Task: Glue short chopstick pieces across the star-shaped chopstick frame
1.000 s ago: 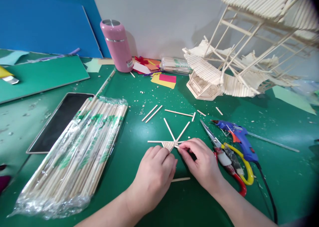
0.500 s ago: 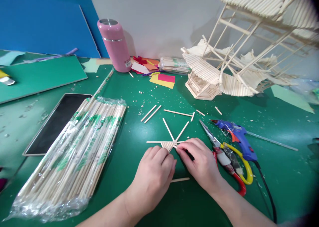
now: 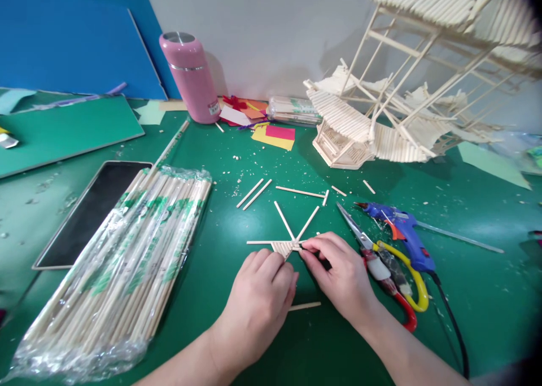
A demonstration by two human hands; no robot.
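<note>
A star-shaped frame of thin wooden sticks (image 3: 283,220) lies on the green table, with short sticks side by side filling one wedge (image 3: 281,247). My left hand (image 3: 259,295) is closed over the near-left part of this frame, its curled fingers hiding the end of a spoke. At the centre, the thumb and forefinger of my right hand (image 3: 339,267) pinch a short wooden stick (image 3: 296,249) beside the filled wedge. The fingertips partly cover that stick. Another loose stick (image 3: 305,306) lies between my wrists, partly behind the left hand.
Scissors (image 3: 369,244) and a blue glue gun (image 3: 402,228) lie at the right. Plastic-wrapped sticks (image 3: 127,267) overlap a phone (image 3: 80,228) at the left. Cut sticks (image 3: 258,194) lie beyond the frame. Farther back stand a pink flask (image 3: 192,81) and a wooden stick model (image 3: 351,112).
The view has shifted slightly, so everything sits a little farther left. My right fingertips have moved very slightly at the frame's centre, and the short stick shows more clearly. The left hand stays put.
</note>
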